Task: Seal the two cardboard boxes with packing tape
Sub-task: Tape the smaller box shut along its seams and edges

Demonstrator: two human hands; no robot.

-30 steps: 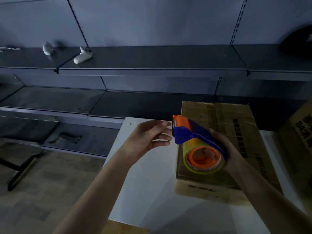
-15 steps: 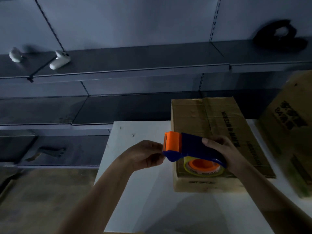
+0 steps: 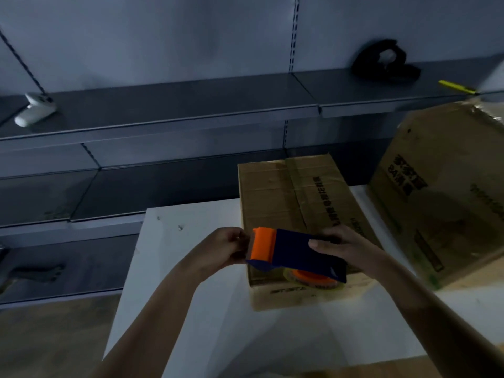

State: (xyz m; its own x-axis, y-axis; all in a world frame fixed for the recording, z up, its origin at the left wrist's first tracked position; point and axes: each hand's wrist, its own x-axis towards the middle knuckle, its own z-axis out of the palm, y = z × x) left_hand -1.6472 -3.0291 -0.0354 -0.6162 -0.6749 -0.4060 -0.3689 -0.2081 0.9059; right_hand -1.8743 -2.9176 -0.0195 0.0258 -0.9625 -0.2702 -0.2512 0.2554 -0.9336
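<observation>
- Cardboard boxes: larger box at right, smaller box at centre, both on the white table, flaps down
- Tape dispenser held over the smaller box's near edge
- Right hand grips its body; left hand pinches at its orange nose, tape end not discernible
- Advised: free a short tail, anchor it on the near face, then run along the seam

white table with a flat cardboard box and, just beside it, a seemingly tilted larger box
</observation>
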